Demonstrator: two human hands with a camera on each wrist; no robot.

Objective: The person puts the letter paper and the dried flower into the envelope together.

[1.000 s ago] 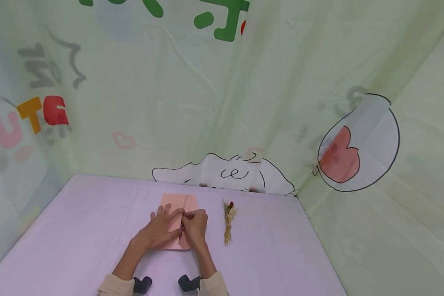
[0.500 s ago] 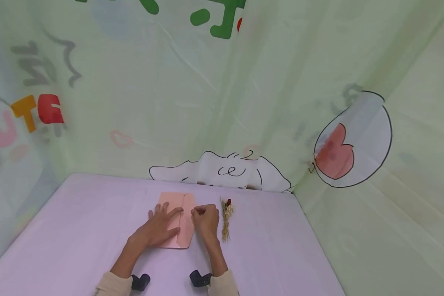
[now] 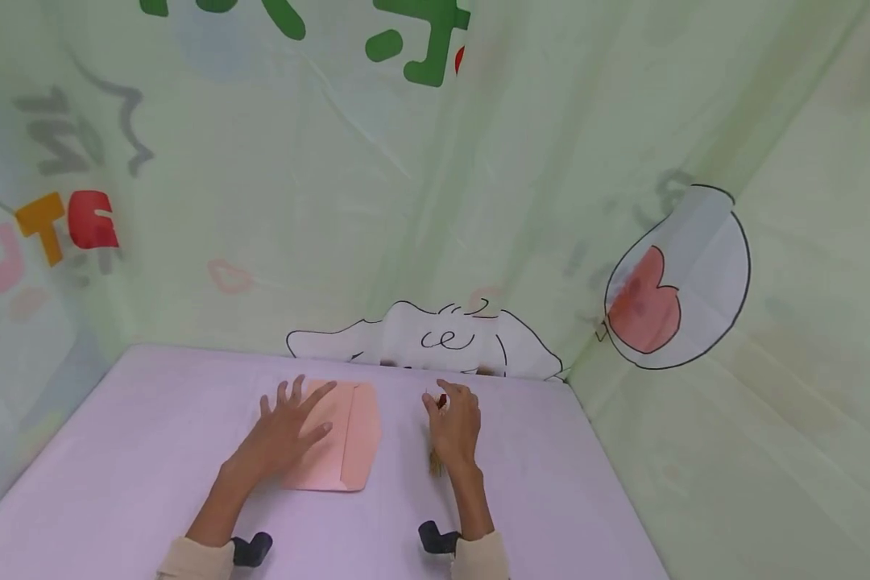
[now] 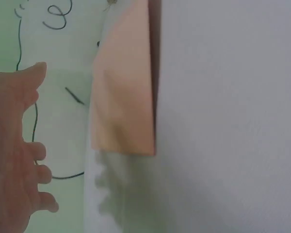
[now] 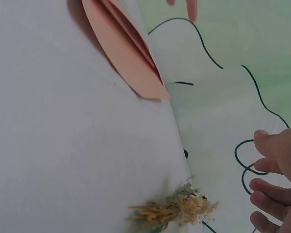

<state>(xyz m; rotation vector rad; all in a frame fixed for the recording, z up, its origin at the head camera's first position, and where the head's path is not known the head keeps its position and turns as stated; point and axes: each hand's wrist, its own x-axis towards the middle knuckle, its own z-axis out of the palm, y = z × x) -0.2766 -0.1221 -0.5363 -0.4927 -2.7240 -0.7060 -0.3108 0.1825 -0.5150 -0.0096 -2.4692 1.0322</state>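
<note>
A pink paper envelope (image 3: 361, 439) lies on the table with its flap side up and the flap spread to the right. Over its left part hovers my left hand (image 3: 279, 435), fingers spread and holding nothing; in the left wrist view that hand (image 4: 9, 145) is apart from the envelope (image 4: 121, 97). My right hand (image 3: 457, 427) is above a small bunch of dried flowers (image 3: 436, 461), covering much of it in the head view. The right wrist view shows the bunch (image 5: 174, 211) lying on the table, with the right hand's loosely bent fingers (image 5: 271, 194) clear of it.
The table (image 3: 551, 499) has a pale lilac cover. Behind it hangs a light green curtain (image 3: 297, 201) with printed drawings and letters, reaching down to the table's back edge. Dark wrist cameras (image 3: 438, 538) sit at both cuffs.
My right hand has left the envelope's flap and moved right, over the dried flowers. The flap, earlier partly covered by fingers, now shows whole. My left hand has lifted off and shifted left.
</note>
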